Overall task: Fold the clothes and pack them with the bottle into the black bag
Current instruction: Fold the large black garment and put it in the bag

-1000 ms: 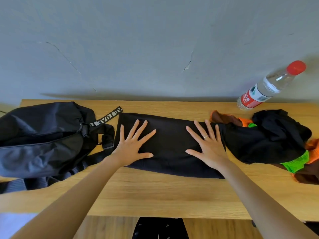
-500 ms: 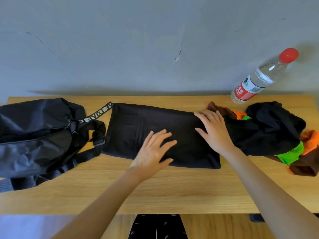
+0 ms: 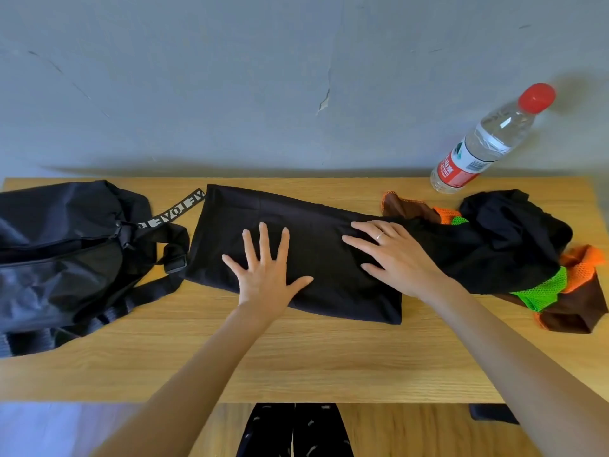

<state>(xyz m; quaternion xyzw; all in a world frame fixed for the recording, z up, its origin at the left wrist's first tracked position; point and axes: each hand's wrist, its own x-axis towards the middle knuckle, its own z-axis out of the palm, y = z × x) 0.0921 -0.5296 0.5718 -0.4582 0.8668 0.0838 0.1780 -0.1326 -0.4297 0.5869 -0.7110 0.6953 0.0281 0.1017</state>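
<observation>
A black garment, folded into a long strip, lies across the middle of the wooden table. My left hand rests flat on its near left part, fingers spread. My right hand, with a ring on it, lies flat on the strip's right part, fingers pointing left. The black bag sits at the left end of the table with its straps toward the garment. A clear water bottle with a red cap stands at the back right. A heap of black, brown, orange and green clothes lies on the right.
A grey wall rises directly behind the table. The bag's lettered strap lies between the bag and the garment. Bare wood runs along the table's near edge. Below that edge are my dark patterned trousers.
My left hand has moved from the garment's left end toward its middle. My right hand slid toward the strip's right end, then came back left, flat on the cloth.
</observation>
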